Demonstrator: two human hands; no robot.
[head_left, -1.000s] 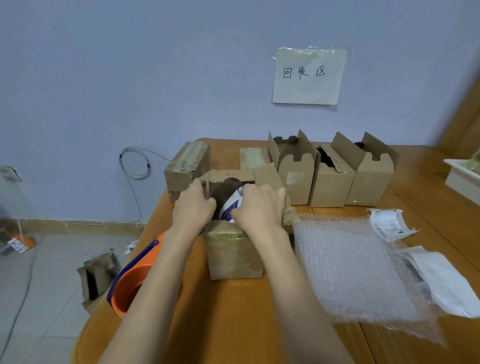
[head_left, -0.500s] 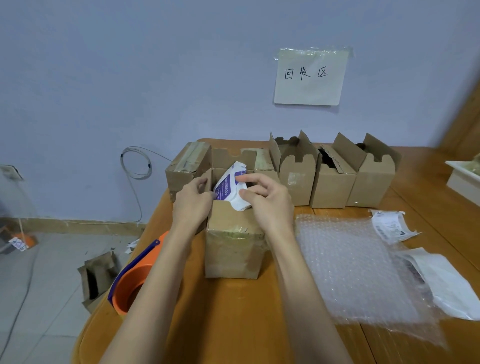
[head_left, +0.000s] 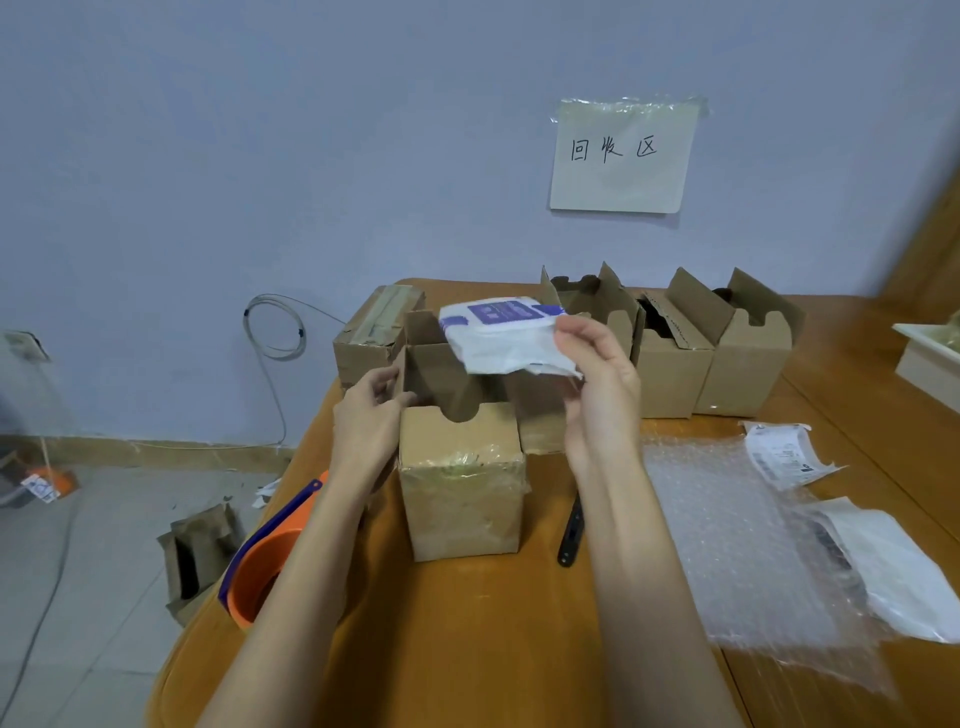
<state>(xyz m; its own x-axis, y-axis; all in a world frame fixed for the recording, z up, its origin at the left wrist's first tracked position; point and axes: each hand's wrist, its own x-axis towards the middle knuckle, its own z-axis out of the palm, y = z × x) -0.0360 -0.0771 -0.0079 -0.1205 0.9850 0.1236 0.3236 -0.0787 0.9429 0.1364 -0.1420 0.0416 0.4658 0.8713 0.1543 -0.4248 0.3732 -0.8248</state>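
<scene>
Packet of white plastic with purple print hangs at centre frame over the open cardboard box, pinched at its right edge by the thumb and curled fingers of the right hand. So slight a hold could let it drop into the box or onto the black tool beside it. The left hand, fingers bent round the box's left flap, could tip the box by pulling.

Tabletop free before open box; boxes block behind, knife, bubble wrap on right
</scene>
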